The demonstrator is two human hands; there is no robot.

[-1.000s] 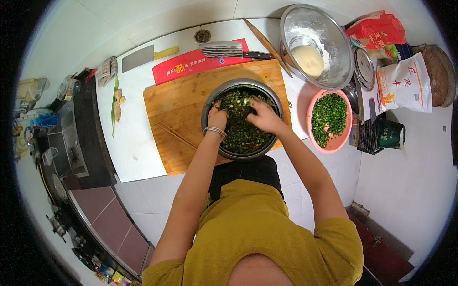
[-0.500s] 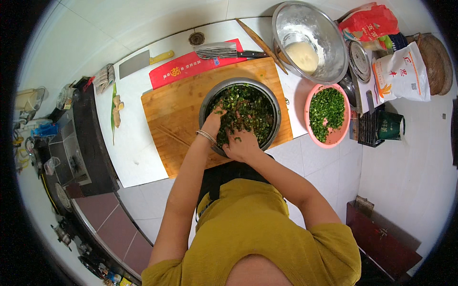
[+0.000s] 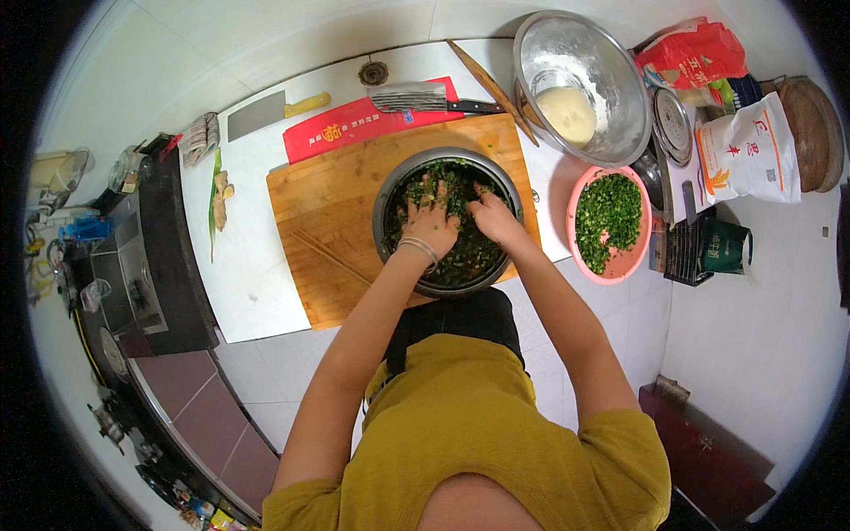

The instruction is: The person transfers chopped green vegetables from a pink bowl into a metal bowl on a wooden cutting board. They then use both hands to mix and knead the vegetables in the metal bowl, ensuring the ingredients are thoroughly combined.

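Pressing into chopped greens (image 3: 460, 257), the left hand (image 3: 431, 221) lies flat with fingers spread, and the right hand (image 3: 494, 218) sits beside it, fingers loosely bent on the mix. The greens fill a dark metal bowl (image 3: 388, 190) on a wooden cutting board (image 3: 328, 195) on the white bench (image 3: 257, 283). A pink bowl (image 3: 639, 258) of chopped greens stands to the right.

head: worn fisheye | looks straight down | near the counter (image 3: 257, 292) | single view
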